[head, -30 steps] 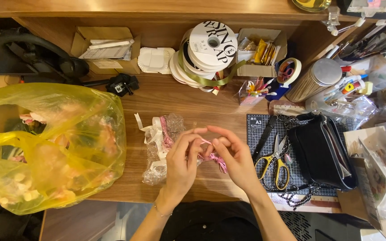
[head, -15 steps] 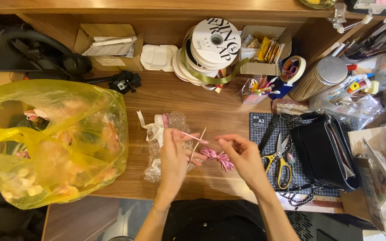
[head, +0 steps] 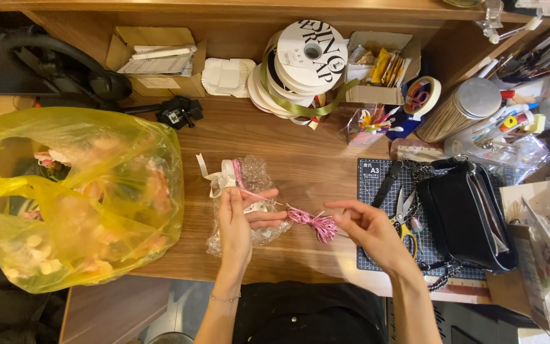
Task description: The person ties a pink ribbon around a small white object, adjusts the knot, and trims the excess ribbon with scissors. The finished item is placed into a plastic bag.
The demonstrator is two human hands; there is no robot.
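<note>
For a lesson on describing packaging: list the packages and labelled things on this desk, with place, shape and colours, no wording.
Cardboard box: back left, open, brown, papers inside.
Ribbon spool: back centre, round, white with black print.
Yellow bag: left, bulging, translucent.
Cutting mat: right, dark, gridded.

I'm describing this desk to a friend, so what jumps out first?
A big yellow plastic bag bulges at the left edge of the wooden desk. At centre, the left hand and right hand stretch pink string over a clear wrapped packet. A black handbag lies right.
</note>
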